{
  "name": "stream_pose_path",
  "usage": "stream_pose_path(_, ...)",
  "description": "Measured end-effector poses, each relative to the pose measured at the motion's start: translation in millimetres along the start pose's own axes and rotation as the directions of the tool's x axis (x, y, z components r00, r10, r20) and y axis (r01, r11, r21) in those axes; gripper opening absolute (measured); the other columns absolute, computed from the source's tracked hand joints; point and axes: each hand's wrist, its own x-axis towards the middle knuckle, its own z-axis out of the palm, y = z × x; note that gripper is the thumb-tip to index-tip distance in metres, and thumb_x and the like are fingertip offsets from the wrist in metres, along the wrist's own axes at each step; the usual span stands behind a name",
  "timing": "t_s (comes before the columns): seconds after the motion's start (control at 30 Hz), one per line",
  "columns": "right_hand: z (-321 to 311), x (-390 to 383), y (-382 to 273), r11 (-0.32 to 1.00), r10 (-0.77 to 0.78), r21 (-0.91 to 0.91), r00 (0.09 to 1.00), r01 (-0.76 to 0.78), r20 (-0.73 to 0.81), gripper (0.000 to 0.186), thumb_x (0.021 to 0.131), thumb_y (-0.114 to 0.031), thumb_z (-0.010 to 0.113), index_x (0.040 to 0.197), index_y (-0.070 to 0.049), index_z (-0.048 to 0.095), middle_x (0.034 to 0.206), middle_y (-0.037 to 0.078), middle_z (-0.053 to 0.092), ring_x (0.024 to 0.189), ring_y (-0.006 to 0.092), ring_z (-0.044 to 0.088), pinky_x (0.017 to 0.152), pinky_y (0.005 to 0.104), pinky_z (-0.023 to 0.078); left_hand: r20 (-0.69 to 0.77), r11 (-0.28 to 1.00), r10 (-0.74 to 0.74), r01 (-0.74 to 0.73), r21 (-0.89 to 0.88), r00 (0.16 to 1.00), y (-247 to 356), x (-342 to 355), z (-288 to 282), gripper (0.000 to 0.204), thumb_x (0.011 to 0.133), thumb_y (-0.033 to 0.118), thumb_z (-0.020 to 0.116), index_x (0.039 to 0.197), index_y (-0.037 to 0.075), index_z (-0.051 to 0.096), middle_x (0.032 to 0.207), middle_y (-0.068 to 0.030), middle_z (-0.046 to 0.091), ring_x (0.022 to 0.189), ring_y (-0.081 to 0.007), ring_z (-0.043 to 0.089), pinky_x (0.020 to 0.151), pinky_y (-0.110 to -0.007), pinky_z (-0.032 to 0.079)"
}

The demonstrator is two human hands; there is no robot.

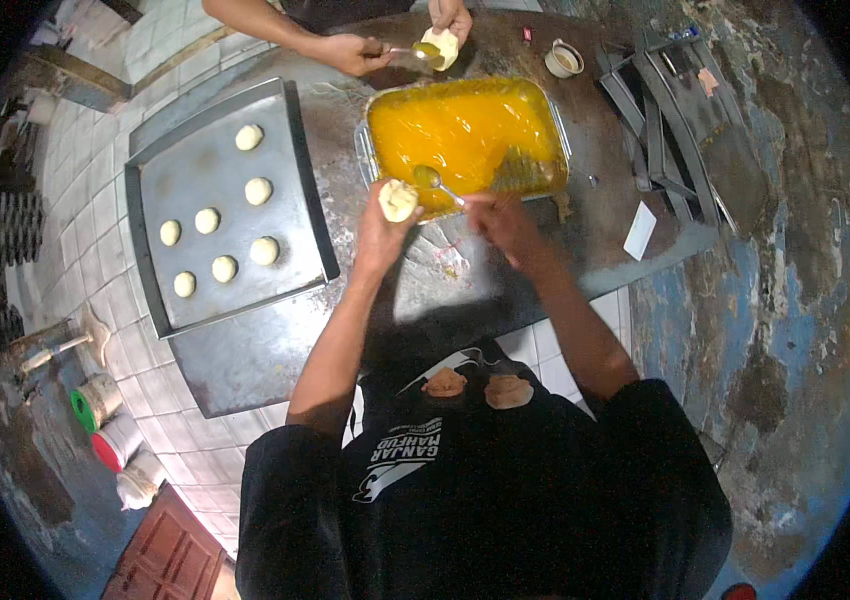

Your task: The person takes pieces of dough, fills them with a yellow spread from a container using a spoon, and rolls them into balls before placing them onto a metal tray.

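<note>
My left hand (pixel 382 228) is closed around a pale piece of dough (pixel 398 201), whose edges look gathered upward. In my right hand (pixel 505 226) is a metal spoon (pixel 428 178), its bowl tinted yellow and held just beside the dough. Both hands are at the near edge of a rectangular pan (pixel 363 160) with a shiny yellow-orange filling (pixel 455 125); a patch at its near right is scraped thin. To the left, a large metal baking tray (pixel 290 130) bears several round dough balls (pixel 258 191).
Across the table, a co-worker's hands (pixel 353 54) hold another spoon and a flat dough piece (pixel 441 48). A small cup (pixel 564 59) stands at the far right. Stacked metal frames (pixel 660 135) and a white card (pixel 640 231) lie right of the pan. Buckets (pixel 117 443) stand at lower left.
</note>
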Motion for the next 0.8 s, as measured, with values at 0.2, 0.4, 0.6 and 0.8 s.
stream_pose_path(0.2,60.3,-95.7,-8.2,0.487,-0.596,-0.821,0.800,0.296,-0.066,0.018,0.096,-0.010,0.058,0.106,0.002,0.069,0.077,0.014,0.062,0.063,0.0268,0.062,0.060,0.0393,0.051,0.073,0.895,0.074,-0.098,0.434,0.995,32.5,-14.9,35.7,0.048,0.088,0.014,0.071,0.130,0.008,0.047,0.109,-0.0245,0.067,0.100,-0.0456,0.066,0.084,-0.047,0.053)
stream_pose_path(0.4,40.6,-134.8,56.0,0.659,-0.527,-0.695,0.836,0.287,-0.154,0.028,0.096,-0.010,0.060,0.120,0.004,0.061,0.092,0.014,0.067,0.078,0.0278,0.067,0.074,0.0379,0.055,0.006,0.998,-0.047,0.046,0.032,0.999,-17.1,-73.6,24.8,0.057,0.083,-0.001,0.065,0.137,0.006,0.046,0.118,-0.0171,0.067,0.111,-0.0325,0.066,0.094,-0.040,0.050)
stream_pose_path(0.6,35.7,-165.4,11.2,0.947,0.064,0.320,0.967,0.019,-0.247,0.052,0.089,-0.009,0.069,0.137,0.003,0.051,0.110,0.019,0.069,0.099,0.0288,0.069,0.089,0.0372,0.055,0.250,0.985,0.107,-0.068,-0.159,0.962,24.4,-183.9,83.1,0.075,0.076,0.000,0.079,0.138,0.009,0.038,0.123,-0.0063,0.061,0.117,-0.0190,0.058,0.100,-0.033,0.046)
stream_pose_path(0.8,37.1,-261.4,20.6,0.580,-0.745,-0.601,0.656,0.550,-0.118,0.044,0.093,0.002,0.047,0.137,-0.002,0.052,0.119,0.016,0.068,0.113,0.0345,0.064,0.098,0.0421,0.050,0.206,0.929,-0.015,0.090,-0.359,0.978,63.8,-237.4,99.7,0.052,0.079,0.018,0.085,0.119,0.007,0.053,0.097,-0.0005,0.064,0.085,-0.0142,0.061,0.073,-0.030,0.052)
